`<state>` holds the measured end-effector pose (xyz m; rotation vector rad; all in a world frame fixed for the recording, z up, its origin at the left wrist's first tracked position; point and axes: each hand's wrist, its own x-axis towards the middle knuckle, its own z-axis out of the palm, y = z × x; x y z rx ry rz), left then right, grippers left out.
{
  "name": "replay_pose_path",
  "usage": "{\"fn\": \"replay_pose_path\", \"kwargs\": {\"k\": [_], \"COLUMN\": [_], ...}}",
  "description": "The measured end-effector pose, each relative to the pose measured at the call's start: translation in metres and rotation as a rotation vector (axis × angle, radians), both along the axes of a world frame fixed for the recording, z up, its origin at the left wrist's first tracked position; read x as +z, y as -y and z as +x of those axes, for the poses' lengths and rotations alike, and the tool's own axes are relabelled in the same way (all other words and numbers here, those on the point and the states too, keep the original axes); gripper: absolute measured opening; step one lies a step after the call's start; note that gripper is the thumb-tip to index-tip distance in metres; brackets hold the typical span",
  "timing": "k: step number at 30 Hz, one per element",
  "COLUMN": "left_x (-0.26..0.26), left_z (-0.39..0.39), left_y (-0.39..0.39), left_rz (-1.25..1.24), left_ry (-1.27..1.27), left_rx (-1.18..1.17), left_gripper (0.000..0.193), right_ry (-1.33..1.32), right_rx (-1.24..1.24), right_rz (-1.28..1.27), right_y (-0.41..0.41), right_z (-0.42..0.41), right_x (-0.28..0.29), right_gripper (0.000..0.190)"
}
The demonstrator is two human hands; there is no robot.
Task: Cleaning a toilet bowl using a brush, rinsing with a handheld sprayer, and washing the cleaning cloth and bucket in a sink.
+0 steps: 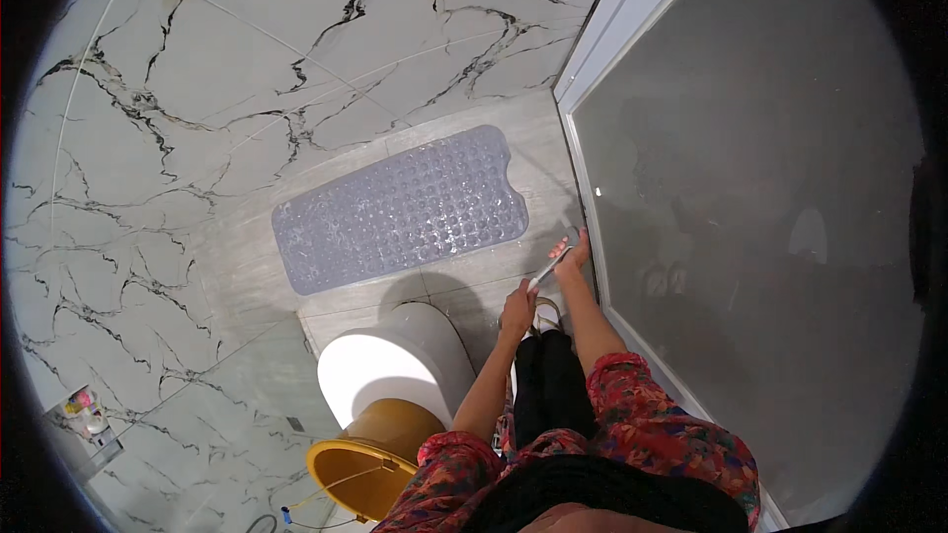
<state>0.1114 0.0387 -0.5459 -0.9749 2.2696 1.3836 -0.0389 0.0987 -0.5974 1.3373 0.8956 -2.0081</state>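
Observation:
My left hand (pixel 518 311) grips the lower, pale end of a slim rod-like tool (pixel 548 269). My right hand (pixel 572 257) is wrapped around its other end, where a grey part shows. The fingers hide much of that end, so the tool's exact kind is unclear. Beyond my hands and to the left, a grey-violet bath mat (pixel 400 211) with a bumpy texture lies on the tiled floor (pixel 363 322). Its surface glistens with water. Both hands are apart from the mat, above my slippered feet (pixel 548 314).
A white toilet (pixel 385 366), lid down, stands to my left. Near it is a yellow-brown bucket (pixel 363 459) with a wire handle. A framed dark panel (pixel 740 163) rises close on my right. Marble-patterned wall tiles (pixel 244 29) bound the far side; a shelf (pixel 92 429) holds small items.

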Motion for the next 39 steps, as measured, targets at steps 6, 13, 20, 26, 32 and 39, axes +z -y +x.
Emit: {"fn": "replay_pose_path", "kwargs": {"k": [6, 13, 20, 26, 32, 39], "left_x": [-0.019, -0.025, -0.027, -0.015, -0.031, 0.010], "left_z": [0.001, 0.020, 0.073, 0.108, 0.167, 0.138], "left_y": [-0.013, -0.013, -0.029, -0.059, -0.043, -0.019], "left_rz": [0.040, 0.032, 0.099, 0.290, 0.102, 0.234], "left_ry": [-0.187, -0.012, -0.089, 0.121, 0.146, 0.285], "left_rx": [-0.005, -0.035, -0.175, -0.154, 0.050, 0.048], "left_gripper": [0.023, 0.029, 0.027, 0.034, 0.032, 0.033], "right_ry": [-0.060, 0.012, 0.078, 0.195, 0.282, 0.253], "right_rx": [-0.050, 0.009, -0.139, -0.011, 0.333, 0.285], "right_rz": [0.101, 0.041, 0.104, 0.227, 0.153, 0.242], "right_y": [-0.021, -0.014, -0.061, -0.075, 0.010, -0.008], "right_z": [-0.002, 0.016, 0.083, 0.113, 0.149, 0.148], "right_x": [0.005, -0.006, -0.014, -0.012, -0.015, -0.024], "right_gripper": [0.047, 0.049, 0.050, 0.050, 0.048, 0.051]}}
